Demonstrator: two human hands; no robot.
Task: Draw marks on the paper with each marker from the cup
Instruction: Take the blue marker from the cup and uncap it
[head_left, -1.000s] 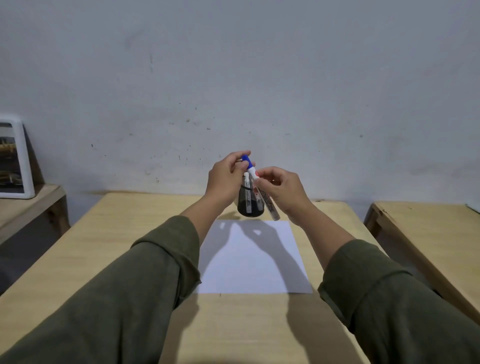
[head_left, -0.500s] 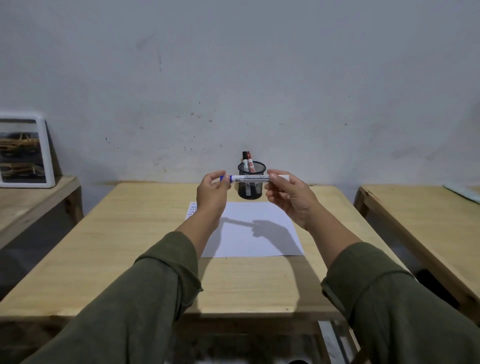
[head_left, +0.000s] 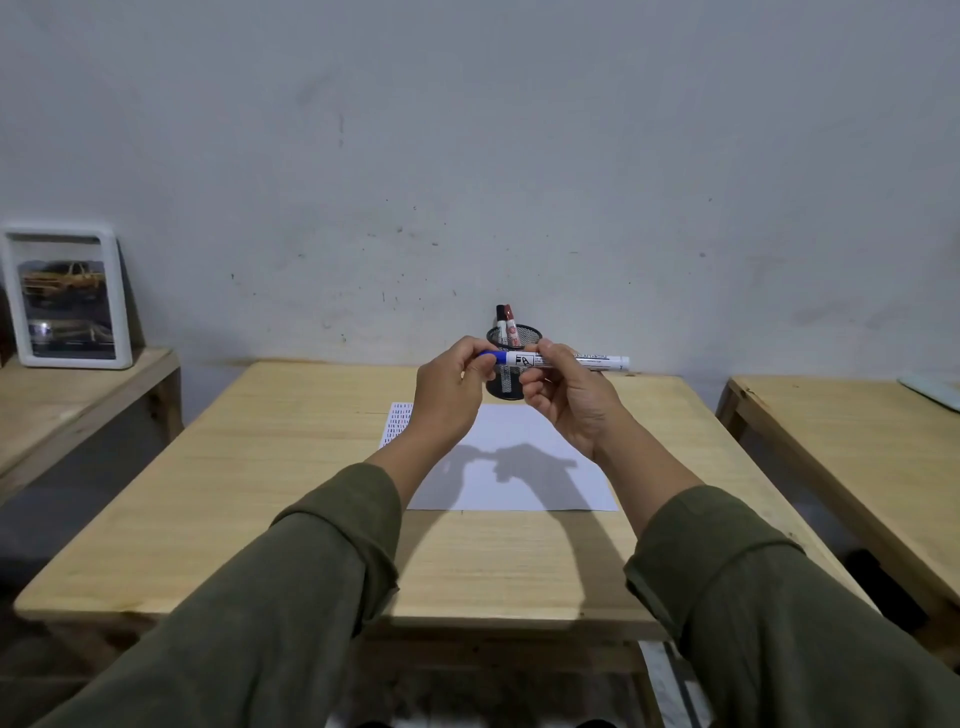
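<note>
— Judging by its look, how is the marker (head_left: 563, 359) likely to handle?

— A light, stiff plastic barrel is suggested, smooth and perhaps a little slippery. It is held level above the paper (head_left: 524, 441). The barrel is clamped in the fingers of the right hand (head_left: 569, 400), and the blue cap end is pinched by the left hand (head_left: 451, 387). The cap is best gripped at its ribbed end while the barrel is held mid-length.

— And how many things are counted?

— One marker is held. Two more, dark-capped and red-capped, are seen upright in the cup (head_left: 513, 364), just beyond both hands. One sheet of paper lies on the counter (head_left: 291, 467) below the hands; no marks can be made out on it.
</note>
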